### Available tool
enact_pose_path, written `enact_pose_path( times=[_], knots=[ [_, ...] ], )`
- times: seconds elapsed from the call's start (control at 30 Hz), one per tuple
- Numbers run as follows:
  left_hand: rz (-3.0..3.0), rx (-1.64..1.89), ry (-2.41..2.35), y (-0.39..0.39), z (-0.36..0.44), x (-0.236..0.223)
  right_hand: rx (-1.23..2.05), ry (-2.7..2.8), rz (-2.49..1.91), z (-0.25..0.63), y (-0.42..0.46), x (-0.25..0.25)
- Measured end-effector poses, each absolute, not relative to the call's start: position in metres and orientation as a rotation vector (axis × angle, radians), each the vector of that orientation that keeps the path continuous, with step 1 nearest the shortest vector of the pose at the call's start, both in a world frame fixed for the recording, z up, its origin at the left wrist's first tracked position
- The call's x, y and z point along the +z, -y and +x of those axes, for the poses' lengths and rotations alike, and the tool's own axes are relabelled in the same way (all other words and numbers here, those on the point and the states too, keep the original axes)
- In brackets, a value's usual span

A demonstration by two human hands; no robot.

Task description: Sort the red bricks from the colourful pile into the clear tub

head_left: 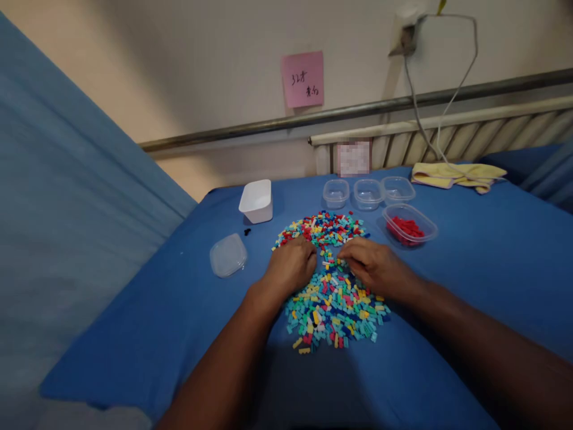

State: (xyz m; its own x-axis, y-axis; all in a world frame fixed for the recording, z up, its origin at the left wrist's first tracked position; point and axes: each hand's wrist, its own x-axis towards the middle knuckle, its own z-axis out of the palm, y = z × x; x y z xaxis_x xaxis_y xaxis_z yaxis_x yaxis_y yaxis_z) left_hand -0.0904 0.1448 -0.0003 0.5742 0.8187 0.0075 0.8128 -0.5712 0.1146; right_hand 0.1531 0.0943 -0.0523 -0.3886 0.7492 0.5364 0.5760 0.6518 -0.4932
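Small colourful plastic building bricks lie in a wide loose pile on the blue cloth. A second heap of bricks, with more red in it, spreads just beyond, and a thin trail of bricks joins the two. My left hand rests at the left of this trail, fingers curled in and their tips hidden. Opposite it, my right hand is bent over the right side with its fingers drawn together. Anything held in either hand is too small or hidden to make out.
Red bricks fill part of a clear tub at right. Clear tubs line the back, near a yellow cloth. At left are a white container, a clear lid and small black pieces. A curtain hangs left.
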Motion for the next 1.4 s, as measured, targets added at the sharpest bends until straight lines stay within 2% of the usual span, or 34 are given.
enact_pose_path(
  times=[0.27, 0.5, 0.73, 0.9, 1.07, 1.23, 1.4],
  knots=[
    [2.656, 0.046, -1.468, -0.141, -0.089, 0.010, 0.328, 2.076, -0.936, 0.135, -0.090, -0.051],
    [2.671, 0.132, -1.325, -0.146, -0.101, 0.000, 0.375, 2.007, -0.866, 0.126, -0.095, -0.061],
    [2.762, 0.047, -1.241, -0.149, -0.103, -0.008, 0.464, 1.992, -0.851, 0.126, -0.098, -0.065],
    [2.705, 0.237, -1.131, -0.143, -0.104, -0.005, 0.468, 1.994, -0.900, 0.126, -0.093, -0.060],
    [2.203, 0.651, -0.990, -0.131, -0.091, -0.005, 0.480, 1.958, -0.978, 0.124, -0.089, -0.053],
    [1.512, 0.821, -0.980, -0.129, -0.076, -0.013, 0.490, 1.890, -0.966, 0.125, -0.086, -0.048],
    [1.425, 0.896, -0.958, -0.129, -0.073, -0.013, 0.524, 1.804, -0.994, 0.125, -0.086, -0.047]
  ],
)
